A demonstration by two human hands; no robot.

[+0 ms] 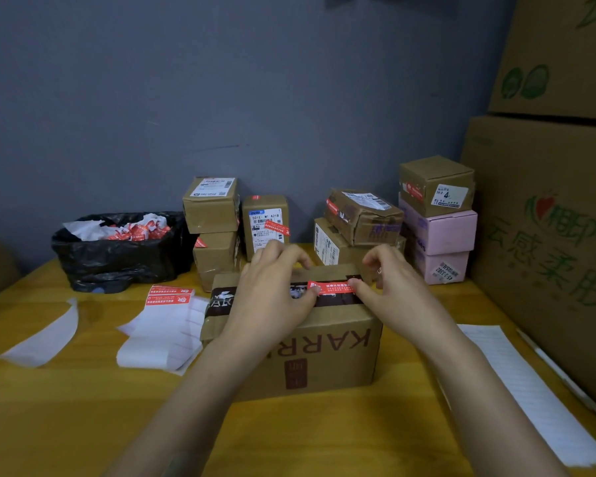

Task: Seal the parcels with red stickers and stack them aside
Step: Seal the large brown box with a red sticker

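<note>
Red rectangular paper sticker (332, 288) lies across the dark tape on top of the brown cardboard parcel (324, 352), at the middle of the yellow wooden counter (83, 407). The left hand (272, 290) grips the parcel, fingers curled over its far edge and thumb pressing the sticker's 9 o'clock end. The right hand (393, 287) thumbs down the 3 o'clock end; whether its curled fingers grip anything, I cannot tell. Small stacked cardboard boxes (214, 232) stand at 12 o'clock.

Bare table (307, 438) in front of center box (327, 356) = free pass. Back blocked: parcel stacks (358, 218), bin bag (117, 253) back-L. Big cartons (547, 235) wall off R.
</note>
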